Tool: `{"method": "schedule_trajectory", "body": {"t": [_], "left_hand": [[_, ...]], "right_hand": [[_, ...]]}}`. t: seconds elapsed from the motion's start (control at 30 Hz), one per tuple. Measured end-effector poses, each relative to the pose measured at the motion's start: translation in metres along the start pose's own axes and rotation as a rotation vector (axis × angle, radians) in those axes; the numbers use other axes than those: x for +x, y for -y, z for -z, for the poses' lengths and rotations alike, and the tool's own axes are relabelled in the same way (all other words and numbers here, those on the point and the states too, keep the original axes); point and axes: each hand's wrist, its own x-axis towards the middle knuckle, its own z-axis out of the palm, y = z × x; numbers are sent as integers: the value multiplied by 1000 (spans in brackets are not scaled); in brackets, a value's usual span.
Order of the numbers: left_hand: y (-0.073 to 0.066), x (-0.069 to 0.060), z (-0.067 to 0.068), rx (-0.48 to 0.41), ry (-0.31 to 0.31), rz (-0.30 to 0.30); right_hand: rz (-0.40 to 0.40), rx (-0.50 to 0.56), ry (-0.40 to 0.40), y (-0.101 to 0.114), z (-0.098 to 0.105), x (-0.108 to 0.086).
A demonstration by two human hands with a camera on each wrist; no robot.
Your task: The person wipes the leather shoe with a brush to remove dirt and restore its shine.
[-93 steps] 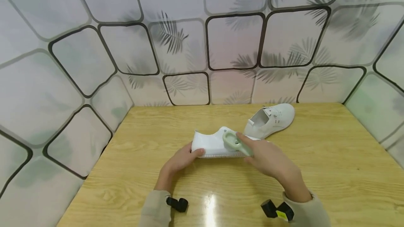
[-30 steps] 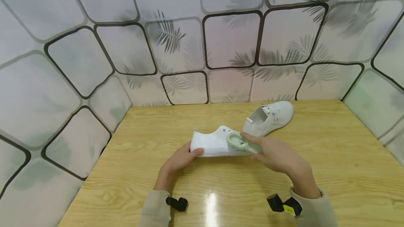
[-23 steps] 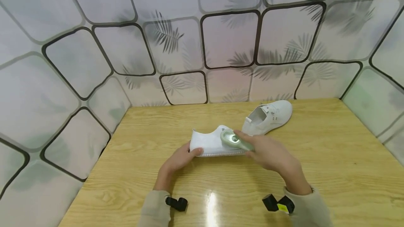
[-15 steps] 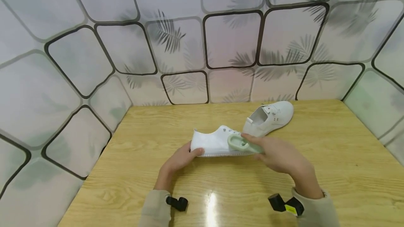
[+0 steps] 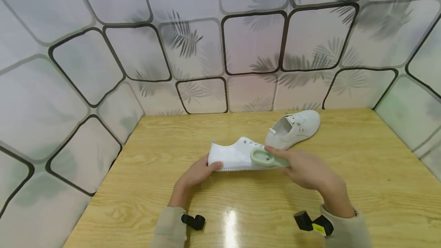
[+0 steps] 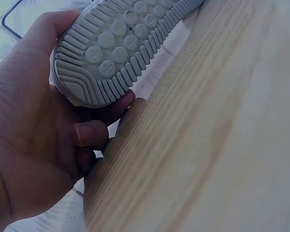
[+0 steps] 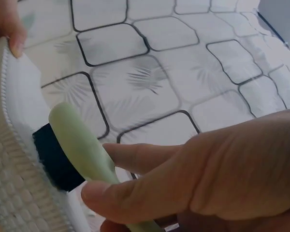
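Observation:
A white shoe lies on its side, its upper toward the back. The left hand grips its heel, thumb on the side; in the left wrist view the ridged sole faces the camera beside the palm. Pinched by its handle, a pale green brush is in the right hand, at the shoe's front half. In the right wrist view the brush's dark bristles touch the shoe's side just above the sole edge. The right hand hides the shoe's toe in the head view.
A second white shoe stands behind, close to the toe end of the first. Both are on a wooden table. A patterned curtain or wall rises at the back and sides.
The right hand and brush have gone back and forth along the shoe's side, and are now slightly farther right, toward the toe. The left hand keeps its grip on the heel.

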Motion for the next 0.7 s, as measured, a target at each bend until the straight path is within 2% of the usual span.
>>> {"method": "schedule_trajectory", "body": {"t": [0.13, 0.27, 0.37, 0.47, 0.7], "left_hand": [[-1, 1, 1, -3, 14, -11], [0, 2, -1, -4, 8, 11], [0, 2, -2, -3, 7, 22], [0, 2, -2, 1, 13, 18], [-1, 1, 0, -4, 4, 11]], "right_hand": [[-54, -8, -11, -5, 3, -1], [-12, -34, -27, -6, -1, 2], [22, 0, -2, -9, 0, 0], [22, 42, 14, -14, 3, -3], [70, -2, -47, -13, 0, 5]]}}
